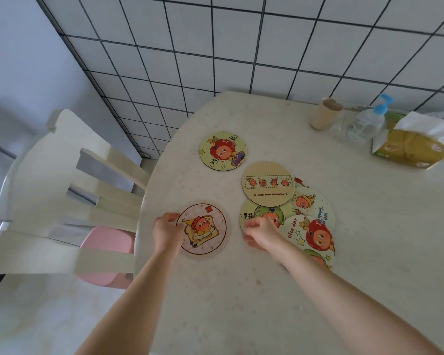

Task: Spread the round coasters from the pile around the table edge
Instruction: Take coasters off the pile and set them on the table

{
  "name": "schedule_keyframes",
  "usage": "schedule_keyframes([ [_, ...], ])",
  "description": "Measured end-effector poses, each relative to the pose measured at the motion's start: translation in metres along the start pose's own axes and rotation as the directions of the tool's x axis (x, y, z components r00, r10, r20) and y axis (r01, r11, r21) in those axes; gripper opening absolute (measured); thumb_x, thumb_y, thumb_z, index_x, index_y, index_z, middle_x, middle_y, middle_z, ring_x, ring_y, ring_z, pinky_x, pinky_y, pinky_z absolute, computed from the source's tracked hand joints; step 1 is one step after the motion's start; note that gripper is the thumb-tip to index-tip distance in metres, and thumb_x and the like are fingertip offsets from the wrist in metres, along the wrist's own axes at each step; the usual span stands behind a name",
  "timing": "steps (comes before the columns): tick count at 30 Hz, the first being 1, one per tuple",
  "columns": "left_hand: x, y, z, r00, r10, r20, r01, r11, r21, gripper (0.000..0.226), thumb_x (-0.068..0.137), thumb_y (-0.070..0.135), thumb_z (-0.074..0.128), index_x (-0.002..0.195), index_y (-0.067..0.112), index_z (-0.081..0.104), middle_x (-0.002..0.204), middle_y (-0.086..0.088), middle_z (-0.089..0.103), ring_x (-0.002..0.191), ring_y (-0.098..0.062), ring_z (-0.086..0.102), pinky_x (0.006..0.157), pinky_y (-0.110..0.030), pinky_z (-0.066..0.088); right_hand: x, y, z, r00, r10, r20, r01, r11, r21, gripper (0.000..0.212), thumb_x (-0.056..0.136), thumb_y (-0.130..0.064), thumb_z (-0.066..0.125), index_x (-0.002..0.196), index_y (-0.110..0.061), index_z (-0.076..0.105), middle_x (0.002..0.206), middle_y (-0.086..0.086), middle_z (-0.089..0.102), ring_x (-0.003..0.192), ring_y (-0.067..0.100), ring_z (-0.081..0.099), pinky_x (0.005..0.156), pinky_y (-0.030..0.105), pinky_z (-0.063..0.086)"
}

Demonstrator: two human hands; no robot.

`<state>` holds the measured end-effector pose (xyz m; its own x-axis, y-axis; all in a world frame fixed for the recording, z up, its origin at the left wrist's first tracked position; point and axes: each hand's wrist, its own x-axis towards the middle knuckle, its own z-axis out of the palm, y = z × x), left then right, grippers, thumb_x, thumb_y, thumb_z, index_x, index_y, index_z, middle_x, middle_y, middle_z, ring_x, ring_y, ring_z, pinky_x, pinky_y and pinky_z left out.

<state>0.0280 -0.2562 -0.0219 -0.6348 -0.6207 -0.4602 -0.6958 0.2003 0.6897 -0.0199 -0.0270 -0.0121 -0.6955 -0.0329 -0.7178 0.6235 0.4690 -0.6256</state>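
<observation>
Pink coaster point(205, 230) near table point(241, 303) edge | left hand point(167, 233) touching

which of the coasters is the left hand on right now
The pink coaster with the toast character, lying alone near the table edge. The left hand holds its left rim; the other coasters are yellow, tan or green, and most overlap in the pile.

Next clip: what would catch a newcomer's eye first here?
The overlapping pile of cartoon coasters at the table's middle, with the right hand on its near-left edge. Left of it, the left hand holds a pink-rimmed coaster near the table edge; a yellow coaster lies apart, farther back.
</observation>
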Motion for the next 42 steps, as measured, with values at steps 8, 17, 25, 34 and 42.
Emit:
schedule_keyframes([
  [8,-0.041,0.039,0.072,0.984,0.09,0.156,-0.097,0.994,0.041,0.031,0.087,0.01,0.05,0.11,0.022,0.067,0.095,0.01,0.066,0.074,-0.001,0.056,0.053,-0.015,0.037,0.006,0.035,-0.094,0.967,-0.161,-0.198,0.102,0.955,-0.278,0.018,0.091,-0.011,0.056,0.106,-0.016,0.064,0.103,-0.002,0.066,0.086,0.014,0.064,0.071,0.027,0.054],
  [17,-0.11,0.043,0.154,0.933,0.082,0.35,-0.122,0.988,0.092,0.029,0.086,0.003,0.055,0.111,0.016,0.063,0.102,0.003,0.065,0.083,-0.012,0.058,0.054,-0.016,0.039,0.012,0.08,-0.154,0.939,-0.086,-0.333,-0.046,0.928,-0.369,0.038,0.086,-0.007,0.062,0.124,-0.008,0.055,0.126,0.012,0.056,0.108,0.025,0.057,0.084,0.027,0.042],
  [25,-0.129,0.052,0.174,0.934,-0.026,0.355,0.034,0.999,-0.014,0.037,0.081,0.001,0.058,0.113,0.019,0.063,0.096,-0.001,0.066,0.086,-0.02,0.062,0.067,-0.028,0.054,0.017,0.077,-0.16,0.93,-0.02,-0.367,-0.076,0.967,-0.244,0.032,0.094,0.0,0.044,0.12,-0.002,0.061,0.123,0.018,0.06,0.11,0.033,0.059,0.088,0.039,0.049],
  [34,-0.118,0.069,0.175,0.901,-0.155,0.405,0.278,0.924,-0.264,0.025,0.077,-0.003,0.062,0.086,0.02,0.068,0.084,-0.001,0.075,0.075,-0.021,0.071,0.06,-0.032,0.061,0.025,0.037,-0.168,0.965,-0.061,-0.253,0.062,0.998,-0.001,0.012,0.089,-0.011,0.056,0.082,-0.016,0.064,0.101,0.016,0.07,0.086,0.026,0.067,0.078,0.041,0.058],
  [42,-0.065,0.109,0.158,0.97,-0.136,0.201,0.196,0.927,-0.321,0.02,0.084,0.007,0.059,0.096,0.022,0.065,0.1,0.002,0.068,0.076,-0.009,0.06,0.053,-0.023,0.042,0.065,-0.024,-0.148,0.97,-0.104,-0.218,0.116,0.992,0.045,0.011,0.09,-0.013,0.06,0.099,-0.014,0.066,0.101,0.006,0.069,0.089,0.02,0.065,0.075,0.033,0.056],
])
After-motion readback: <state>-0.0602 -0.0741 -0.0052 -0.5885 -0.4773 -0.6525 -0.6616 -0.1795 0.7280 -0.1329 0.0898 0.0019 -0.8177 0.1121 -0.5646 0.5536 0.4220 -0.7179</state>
